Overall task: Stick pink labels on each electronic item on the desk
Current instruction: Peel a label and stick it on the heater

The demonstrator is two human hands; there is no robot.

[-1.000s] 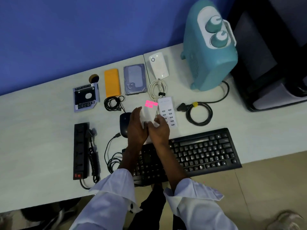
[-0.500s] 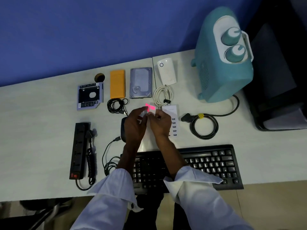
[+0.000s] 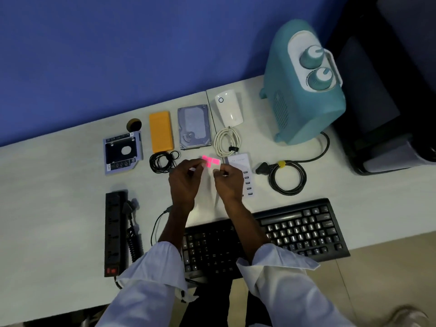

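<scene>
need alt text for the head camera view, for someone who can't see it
Both hands, left and right, hold a sheet of pink labels above a white desk. Electronics surround them: a black keyboard, black power strip, orange box, hard drive and teal heater.

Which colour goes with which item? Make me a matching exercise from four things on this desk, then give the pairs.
Things:
1. heater
2. keyboard
3. labels
4. flat case beside the hard drive

Colours:
A. pink
B. orange
C. teal
D. black

Pairs: 1-C, 2-D, 3-A, 4-B
</scene>
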